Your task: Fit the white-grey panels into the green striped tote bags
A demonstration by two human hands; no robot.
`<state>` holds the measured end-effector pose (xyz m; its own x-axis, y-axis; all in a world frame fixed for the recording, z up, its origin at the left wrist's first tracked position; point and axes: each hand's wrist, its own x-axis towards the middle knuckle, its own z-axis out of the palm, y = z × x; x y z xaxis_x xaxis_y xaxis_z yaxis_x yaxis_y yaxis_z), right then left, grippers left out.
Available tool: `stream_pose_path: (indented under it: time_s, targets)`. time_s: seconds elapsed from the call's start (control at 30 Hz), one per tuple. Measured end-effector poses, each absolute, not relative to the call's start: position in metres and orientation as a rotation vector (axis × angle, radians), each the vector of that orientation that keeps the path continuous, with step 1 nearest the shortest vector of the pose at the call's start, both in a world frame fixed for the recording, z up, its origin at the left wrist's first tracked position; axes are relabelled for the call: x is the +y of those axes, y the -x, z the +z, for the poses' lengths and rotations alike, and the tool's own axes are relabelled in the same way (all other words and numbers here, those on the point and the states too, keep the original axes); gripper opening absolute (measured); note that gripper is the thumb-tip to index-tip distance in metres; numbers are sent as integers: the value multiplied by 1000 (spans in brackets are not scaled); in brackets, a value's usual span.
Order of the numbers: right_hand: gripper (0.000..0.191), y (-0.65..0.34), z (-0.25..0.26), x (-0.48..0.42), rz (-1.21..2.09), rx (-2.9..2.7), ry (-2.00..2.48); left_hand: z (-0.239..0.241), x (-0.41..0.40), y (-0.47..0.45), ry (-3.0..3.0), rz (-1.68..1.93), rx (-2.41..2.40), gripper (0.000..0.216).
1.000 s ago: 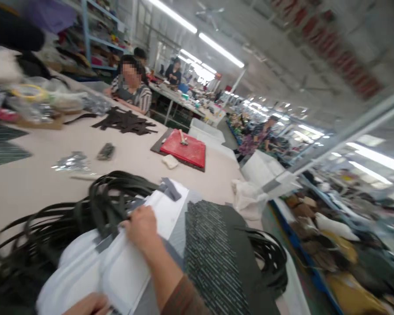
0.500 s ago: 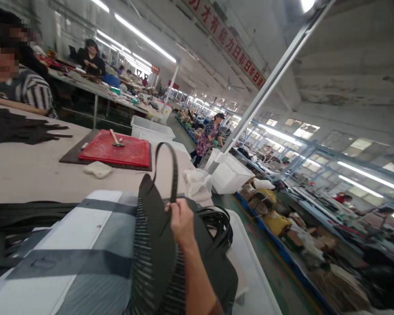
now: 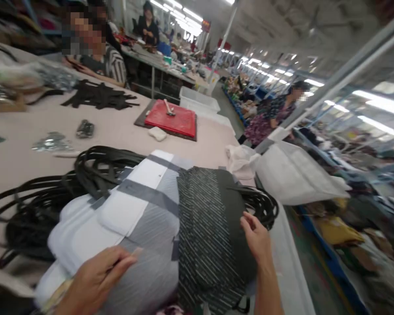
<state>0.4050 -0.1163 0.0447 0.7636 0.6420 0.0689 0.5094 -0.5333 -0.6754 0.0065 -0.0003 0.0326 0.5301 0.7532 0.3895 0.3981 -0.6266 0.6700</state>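
A dark bag panel with slanting pale stripes and a plain dark band lies flat over the right part of a stack of grey and white bag panels. At the plain band's right edge is my right hand, fingers slightly bent and apart, with nothing visible in it. Low over the grey panels my left hand has its fingers curled and pinched; anything between them is hidden. Looped dark straps stick out beyond the right hand. More dark straps lie heaped left of the stack.
A hammer rests on a red board, near a white cloth. Metal parts lie at left. White bins stand at right beside a slanted post. One person sits across the table; another stands beyond the post.
The dark panel, held up by its strap in my right hand, now lies flat and the strap is released. My left hand has entered view. The view has turned left and down.
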Motion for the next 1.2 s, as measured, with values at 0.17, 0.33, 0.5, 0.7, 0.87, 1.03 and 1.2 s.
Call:
stream_pose_path:
  time_s: [0.17,0.33,0.5,0.7,0.87,1.03,1.2]
  targets:
    - [23,-261,59,-63,732,-1592,1536,36,7,0,-2487,823,899,44]
    - [22,-193,65,-35,553,-2072,1260,33,8,9,-2612,811,852,39]
    - [12,-180,50,-24,412,-2224,1221,26,7,22,-2581,800,864,32]
    - [14,-162,25,-2,615,-1796,1368,29,15,23,-2393,873,964,35]
    - [23,-198,-2,77,932,-1046,1650,22,23,33,-2257,921,1030,28]
    - [34,-240,-26,159,988,-971,1712,-18,32,47,-2247,936,1174,28]
    - [24,-248,-39,192,1080,-1054,1857,-35,33,50,-2373,1053,1206,27]
